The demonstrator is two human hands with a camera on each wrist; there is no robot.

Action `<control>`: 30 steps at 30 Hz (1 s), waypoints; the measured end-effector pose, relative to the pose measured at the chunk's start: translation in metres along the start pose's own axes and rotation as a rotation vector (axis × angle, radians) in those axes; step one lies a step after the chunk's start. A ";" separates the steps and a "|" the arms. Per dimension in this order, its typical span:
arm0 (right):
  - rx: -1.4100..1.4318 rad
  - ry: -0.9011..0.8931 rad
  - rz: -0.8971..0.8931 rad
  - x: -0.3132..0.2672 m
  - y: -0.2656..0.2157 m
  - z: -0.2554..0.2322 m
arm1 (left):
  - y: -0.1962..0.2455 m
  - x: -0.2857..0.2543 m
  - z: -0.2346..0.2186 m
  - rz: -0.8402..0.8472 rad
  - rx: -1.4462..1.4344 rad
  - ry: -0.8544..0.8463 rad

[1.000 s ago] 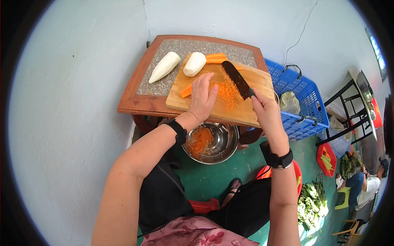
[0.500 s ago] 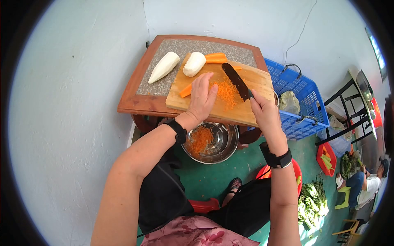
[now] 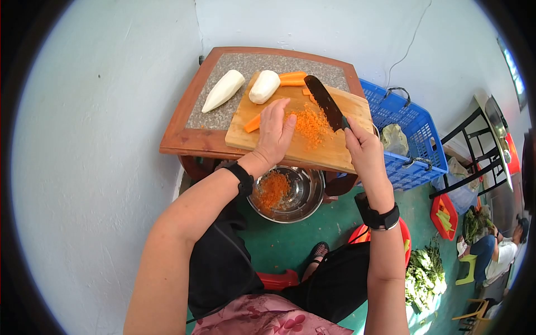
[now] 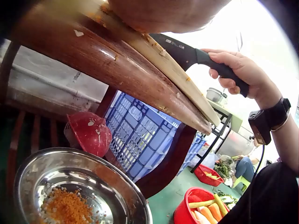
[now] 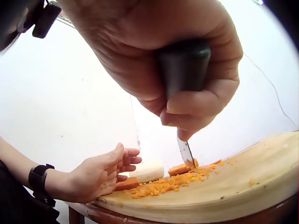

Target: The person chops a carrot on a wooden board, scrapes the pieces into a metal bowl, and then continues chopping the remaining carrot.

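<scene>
My right hand (image 3: 364, 151) grips the black handle of a kitchen knife (image 3: 325, 101), its dark blade slanting over the wooden cutting board (image 3: 329, 158). In the right wrist view the blade's edge meets the chopped carrot (image 5: 163, 185). My left hand (image 3: 273, 134) is at the board's near side, fingers relaxed and palm facing the minced heap (image 3: 308, 128). A carrot piece (image 3: 253, 124) lies beside it, partly covered by the fingers. Thicker carrot lengths (image 3: 292, 79) and a cut peeled white radish (image 3: 265, 87) sit at the board's back; a longer radish (image 3: 223, 91) lies on the tabletop.
Below the table edge stands a steel bowl (image 3: 306, 192) holding minced carrot. A blue plastic basket (image 3: 413, 125) stands right of the table. Red tubs (image 4: 181, 212) of vegetables and a pile of greens (image 3: 425, 276) are on the floor. Another person (image 3: 499, 259) sits far right.
The knife and right hand have shifted slightly to the right, with the blade's tip farther back. A small carrot piece shows left of the blade. The left hand keeps its place.
</scene>
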State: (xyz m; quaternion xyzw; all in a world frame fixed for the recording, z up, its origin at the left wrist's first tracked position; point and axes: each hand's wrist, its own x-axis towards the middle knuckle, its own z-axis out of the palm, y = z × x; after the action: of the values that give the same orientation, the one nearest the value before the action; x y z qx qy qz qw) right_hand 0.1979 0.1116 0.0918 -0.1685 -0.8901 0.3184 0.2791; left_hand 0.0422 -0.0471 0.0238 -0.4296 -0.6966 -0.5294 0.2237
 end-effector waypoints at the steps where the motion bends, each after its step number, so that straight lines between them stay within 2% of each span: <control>1: -0.016 0.013 -0.048 0.001 0.005 0.003 | 0.000 0.000 0.000 -0.003 -0.002 -0.004; 2: -0.032 0.026 -0.097 0.002 0.009 0.005 | 0.000 0.000 0.000 -0.003 0.000 -0.004; 5: -0.044 -0.056 0.065 -0.001 0.000 -0.002 | 0.000 0.001 0.000 -0.008 0.001 -0.008; 11: -0.062 -0.013 0.141 0.002 0.003 -0.009 | 0.000 0.000 0.000 -0.010 -0.012 -0.003; 17: 0.002 -0.013 0.112 0.001 0.008 -0.012 | 0.000 0.001 -0.001 -0.006 -0.012 -0.006; 23: -0.082 -0.023 0.043 -0.003 0.005 -0.007 | 0.000 0.001 0.000 -0.006 -0.013 -0.009; 26: -0.027 -0.057 0.125 0.000 0.009 -0.012 | 0.000 0.001 0.000 -0.014 -0.006 -0.011; 30: -0.007 -0.025 0.081 -0.001 0.004 -0.010 | 0.000 0.000 0.000 -0.010 -0.005 -0.009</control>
State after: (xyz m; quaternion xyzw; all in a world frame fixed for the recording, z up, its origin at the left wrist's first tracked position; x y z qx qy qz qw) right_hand 0.2048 0.1188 0.0949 -0.2015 -0.8871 0.3282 0.2543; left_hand 0.0416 -0.0469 0.0238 -0.4290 -0.6985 -0.5301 0.2170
